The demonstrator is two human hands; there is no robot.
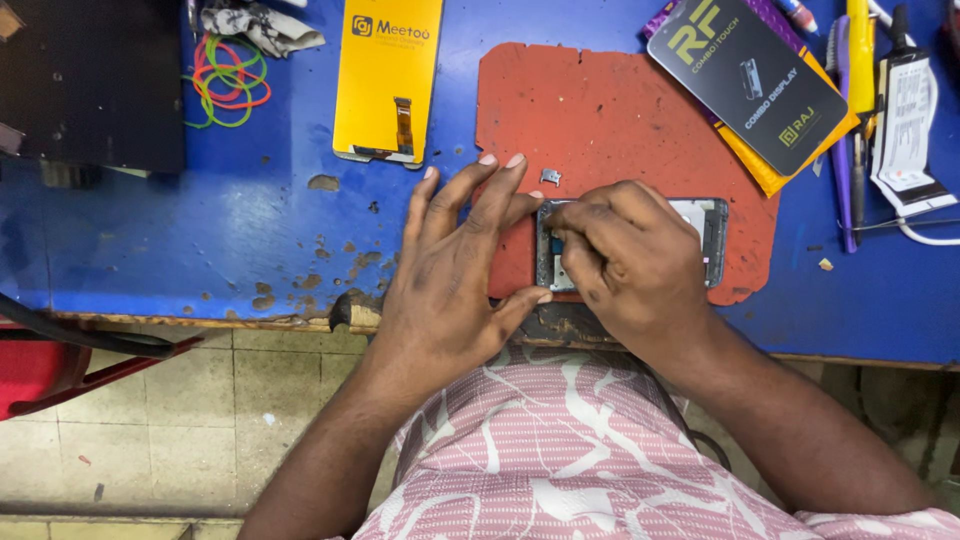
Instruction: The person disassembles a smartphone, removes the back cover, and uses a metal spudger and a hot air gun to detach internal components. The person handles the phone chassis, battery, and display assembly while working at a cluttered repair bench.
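Left hand (455,265) fingers spread, steadying the opened grey rectangular phone frame (630,243) on the worn red mat (600,110) at the blue table's (200,230) edge, right hand (625,255) fingertips pinched inside it.

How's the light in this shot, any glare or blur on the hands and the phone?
Head view: light is even and soft, with faint shadows under the left hand and right hand; both look sharp, no motion blur; the phone shows no strong glare; the black packet has a mild sheen.
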